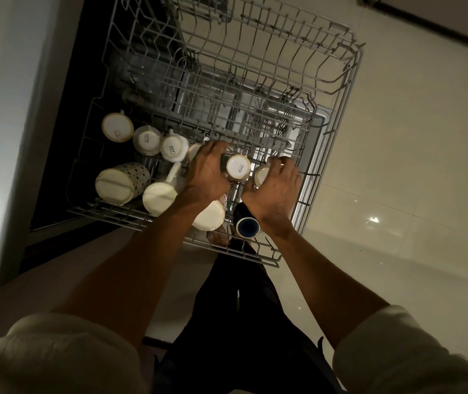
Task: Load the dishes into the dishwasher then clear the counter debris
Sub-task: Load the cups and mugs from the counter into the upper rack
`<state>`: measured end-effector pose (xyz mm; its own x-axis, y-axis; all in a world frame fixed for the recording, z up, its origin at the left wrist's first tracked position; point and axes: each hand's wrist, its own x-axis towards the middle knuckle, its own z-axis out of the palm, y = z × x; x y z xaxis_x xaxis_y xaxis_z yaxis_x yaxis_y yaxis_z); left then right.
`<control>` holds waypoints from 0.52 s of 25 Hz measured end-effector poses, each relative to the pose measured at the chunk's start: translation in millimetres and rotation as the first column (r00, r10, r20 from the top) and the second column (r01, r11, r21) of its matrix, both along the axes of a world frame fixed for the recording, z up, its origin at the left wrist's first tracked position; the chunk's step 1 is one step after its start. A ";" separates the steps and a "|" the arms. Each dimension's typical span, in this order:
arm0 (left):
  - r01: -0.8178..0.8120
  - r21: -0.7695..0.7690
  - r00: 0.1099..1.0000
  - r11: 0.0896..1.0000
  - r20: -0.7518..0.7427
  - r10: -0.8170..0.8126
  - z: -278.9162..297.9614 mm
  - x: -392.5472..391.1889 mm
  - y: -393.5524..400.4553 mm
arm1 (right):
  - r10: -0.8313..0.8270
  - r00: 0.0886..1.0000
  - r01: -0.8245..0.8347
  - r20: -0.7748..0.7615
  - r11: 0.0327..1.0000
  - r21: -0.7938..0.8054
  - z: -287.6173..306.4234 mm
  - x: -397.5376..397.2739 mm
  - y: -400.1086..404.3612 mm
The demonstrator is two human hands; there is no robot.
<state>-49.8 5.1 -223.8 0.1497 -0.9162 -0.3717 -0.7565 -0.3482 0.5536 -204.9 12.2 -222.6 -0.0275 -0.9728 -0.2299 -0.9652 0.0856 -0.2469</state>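
A grey wire dishwasher rack [338, 89] is pulled out below me. Several white cups stand upside down along its near left part. My left hand [207, 169] grips an inverted white cup [238, 167] in the row. My right hand [276, 184] curls round another white cup [261, 174] just to the right of it. A spotted mug [124, 180], a plain white mug [158, 197] and a dark blue cup [248, 226] lie in the front row. Part of a further cup sits hidden under my left wrist.
The far and right parts of the rack hold only tines. A lower rack [269, 118] shows through the wires. A pale cabinet side [5, 137] stands at the left. Glossy floor tiles [411, 194] spread to the right. My dark trouser legs are under the rack's front edge.
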 end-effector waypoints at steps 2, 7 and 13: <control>0.004 -0.048 0.990 0.999 0.138 0.002 2.9 9.9 3.5 | 0.120 0.993 -0.120 0.018 0.993 0.007 0.4 9.2 -4.6; 0.043 0.084 0.941 0.996 0.330 -0.068 3.0 19.2 -0.2 | 0.210 0.978 -0.210 -0.013 0.977 0.034 -6.6 32.5 -16.1; 0.047 0.095 0.937 0.994 0.341 -0.076 -0.7 23.8 -6.2 | 0.201 0.979 -0.199 -0.021 0.977 0.081 -7.7 39.7 -22.9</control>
<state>-26.0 -1.1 -224.4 0.2262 -0.8952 -0.3840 -0.9166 -0.3290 0.2270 -165.2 -10.6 -230.3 0.1581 -0.9384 -0.3074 -0.9714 -0.0920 -0.2190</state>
